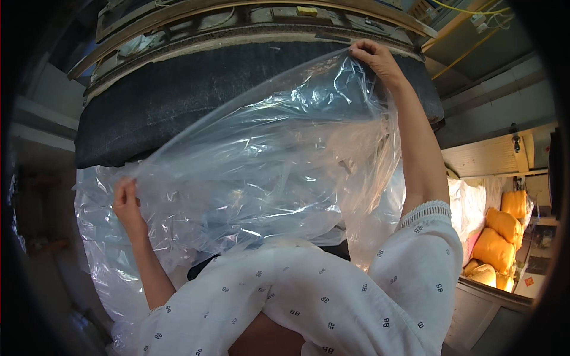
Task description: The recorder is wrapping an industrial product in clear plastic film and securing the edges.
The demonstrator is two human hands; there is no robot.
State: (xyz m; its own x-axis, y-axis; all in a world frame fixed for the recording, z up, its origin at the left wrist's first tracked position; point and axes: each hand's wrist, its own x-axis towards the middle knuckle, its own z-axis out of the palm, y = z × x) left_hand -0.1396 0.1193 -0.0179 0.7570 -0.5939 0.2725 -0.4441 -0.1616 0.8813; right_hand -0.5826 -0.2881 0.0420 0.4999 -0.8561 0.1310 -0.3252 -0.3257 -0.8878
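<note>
A large sheet of clear plastic film (255, 154) is stretched slantwise between my two hands. My right hand (374, 58), raised at the far right, pinches its upper corner over the dark padded surface. Lower down at the left, my left hand (126, 199) has its fingers closed on the film's other edge. Between them the top edge runs taut, while the rest hangs in shiny wrinkles toward my body. More crumpled clear plastic (104, 225) lies under and beside my left hand. Whether the film is one layer or several, I cannot tell.
A black cloth-covered pad (148, 107) spans the far side of the work surface. Behind it runs a wooden-edged ledge (237, 25) with a small yellow object (307, 11). Stuffed orange-yellow sacks (496, 249) are piled at the right, beside white plastic. Yellow cables (475, 10) hang at the upper right.
</note>
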